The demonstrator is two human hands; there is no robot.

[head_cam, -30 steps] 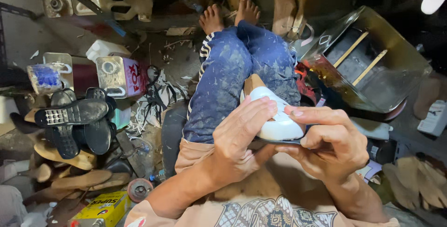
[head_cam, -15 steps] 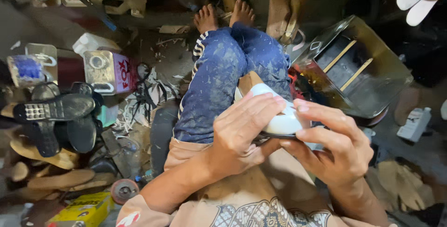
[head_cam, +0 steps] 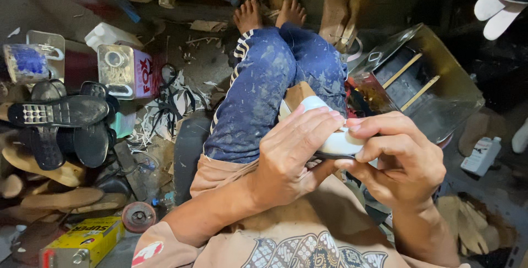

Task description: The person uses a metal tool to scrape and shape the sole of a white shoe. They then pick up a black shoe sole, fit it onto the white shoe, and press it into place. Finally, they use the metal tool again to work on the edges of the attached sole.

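Observation:
A white shoe piece with a dark sole (head_cam: pixel 330 136) rests over my lap, just above my stained blue trousers (head_cam: pixel 264 92). My left hand (head_cam: pixel 291 158) wraps over its left side, fingers pressed along the top. From the right, my right hand (head_cam: pixel 401 160) pinches its edge with fingertips. A tan wooden block (head_cam: pixel 297 94) pokes out behind the shoe. Most of the shoe is hidden under both hands.
Black sandal soles (head_cam: pixel 60 119) and wooden lasts (head_cam: pixel 49 185) pile up at left, with metal glue tins (head_cam: pixel 124 70) behind them. A yellow box (head_cam: pixel 82 240) and a small wheel (head_cam: pixel 137 215) lie near my left elbow. An open metal box (head_cam: pixel 418 81) sits at right.
Both hands keep hold of the white shoe; the view has drifted slightly and my fingers have shifted a little along its edge.

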